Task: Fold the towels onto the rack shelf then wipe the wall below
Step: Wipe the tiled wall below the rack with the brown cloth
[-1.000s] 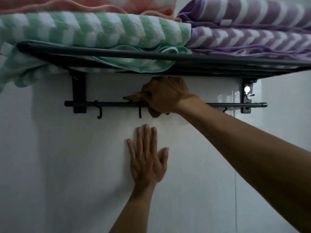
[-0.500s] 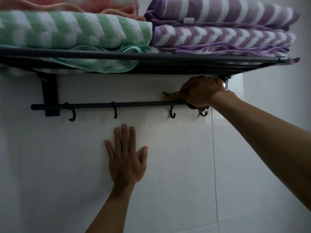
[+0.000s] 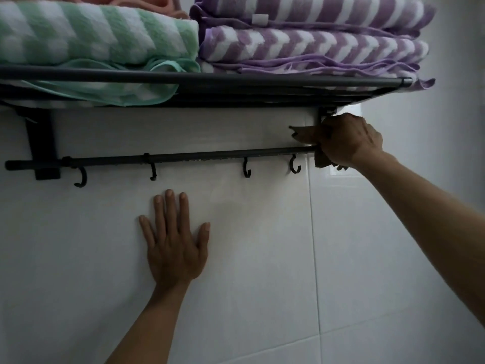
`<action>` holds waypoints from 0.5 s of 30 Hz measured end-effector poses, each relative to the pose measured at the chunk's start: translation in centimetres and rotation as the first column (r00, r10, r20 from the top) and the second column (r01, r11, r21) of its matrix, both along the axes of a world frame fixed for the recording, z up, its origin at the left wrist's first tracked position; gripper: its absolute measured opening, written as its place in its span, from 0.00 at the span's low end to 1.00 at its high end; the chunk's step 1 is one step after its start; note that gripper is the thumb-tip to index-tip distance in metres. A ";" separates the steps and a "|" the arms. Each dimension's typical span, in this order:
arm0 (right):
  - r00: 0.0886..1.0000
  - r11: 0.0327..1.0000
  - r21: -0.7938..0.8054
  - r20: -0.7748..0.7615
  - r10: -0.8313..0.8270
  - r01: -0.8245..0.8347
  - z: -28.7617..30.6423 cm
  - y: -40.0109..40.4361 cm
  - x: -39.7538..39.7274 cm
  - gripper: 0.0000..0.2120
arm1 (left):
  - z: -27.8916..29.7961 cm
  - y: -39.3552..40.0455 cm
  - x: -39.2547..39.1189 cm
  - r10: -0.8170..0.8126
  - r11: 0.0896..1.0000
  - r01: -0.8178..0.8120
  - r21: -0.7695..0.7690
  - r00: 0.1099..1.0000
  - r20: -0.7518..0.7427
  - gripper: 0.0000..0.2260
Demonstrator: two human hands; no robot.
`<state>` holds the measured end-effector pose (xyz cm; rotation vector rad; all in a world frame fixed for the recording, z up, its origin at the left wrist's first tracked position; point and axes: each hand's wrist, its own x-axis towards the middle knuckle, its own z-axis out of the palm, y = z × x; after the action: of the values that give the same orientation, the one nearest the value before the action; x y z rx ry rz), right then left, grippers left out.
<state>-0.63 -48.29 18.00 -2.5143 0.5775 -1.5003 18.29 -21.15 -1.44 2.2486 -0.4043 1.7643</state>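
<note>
Left hand (image 3: 174,248) flat on the white tiled wall (image 3: 262,271), fingers straight and spread, palm pressed just below the hook rail (image 3: 183,156), between the second and third hooks. It holds nothing.

Right hand (image 3: 350,141) at the right end of the rail, fingers curled round a brownish cloth (image 3: 304,134). Cloth sits bunched against the wall and rail by the right bracket; one corner sticks out left of the knuckles, another bit hangs below the rail.

Rack shelf (image 3: 236,81) is black, mounted above the rail. Left half: folded green-and-white towel (image 3: 99,35), one edge drooping over the front bar. An orange towel (image 3: 141,1) lies on top of it, mostly cut off by the frame's top edge. Right half: two folded purple-and-white towels (image 3: 315,40) stacked, reaching the shelf's right end, a corner hanging past it.

Four hooks (image 3: 246,169) hang on the rail, all bare. Left bracket (image 3: 42,143) visible; the right one is mostly hidden behind the hand.
</note>
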 end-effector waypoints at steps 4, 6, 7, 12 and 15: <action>0.736 0.753 0.370 0.642 0.216 -0.544 -3.4 1.8 -0.1 0.19 | 0.1 -0.1 0.0 -0.032 0.999 0.032 -0.014 0.999 0.001 0.35; 0.610 0.600 0.450 0.788 0.082 -0.662 -5.4 2.6 0.2 0.18 | 0.1 -0.1 0.0 -0.041 0.999 0.041 -0.016 0.999 0.000 0.35; 0.562 0.504 0.480 0.827 0.015 -0.718 -6.3 2.9 0.5 0.17 | 0.1 0.0 0.1 -0.039 0.999 0.039 -0.014 0.999 0.000 0.35; 0.459 -0.060 0.455 0.882 -0.107 -0.888 -9.2 4.6 0.7 0.15 | 0.0 -0.1 0.0 -0.042 0.999 0.042 -0.015 0.999 -0.006 0.35; 0.429 -0.216 0.394 0.891 -0.147 -0.893 -8.8 5.0 1.3 0.09 | 0.0 0.0 0.0 -0.048 0.999 0.048 -0.022 0.999 -0.003 0.35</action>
<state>0.66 -43.30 9.25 -0.5130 0.1948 -0.8503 18.32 -21.15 -1.41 2.2083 -0.4326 1.7324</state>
